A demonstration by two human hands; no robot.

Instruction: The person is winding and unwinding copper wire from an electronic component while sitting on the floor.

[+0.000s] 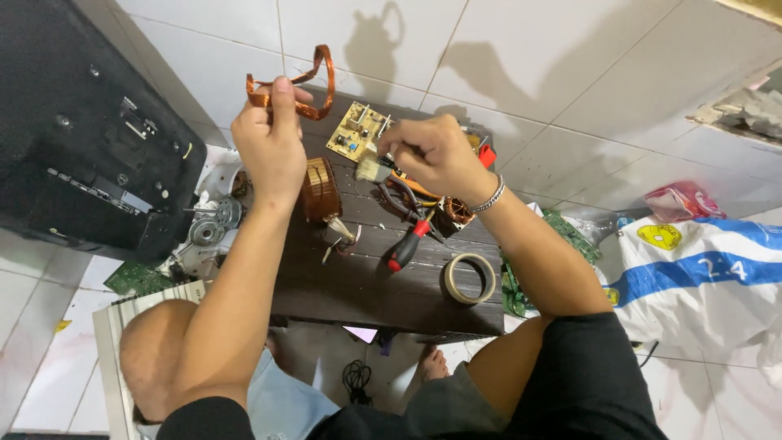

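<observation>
our left hand (269, 143) pinches one twisted loop of copper winding wire (295, 85); our right hand (432, 155) grips one small pale brush (373, 169) above one dark wooden table (358, 285).

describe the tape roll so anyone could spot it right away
Start at the dark slatted table between the person's knees. Near its front right corner, under the right forearm, lies a flat beige tape roll. It is the only plain ring there, right of the red-handled tool.
</observation>
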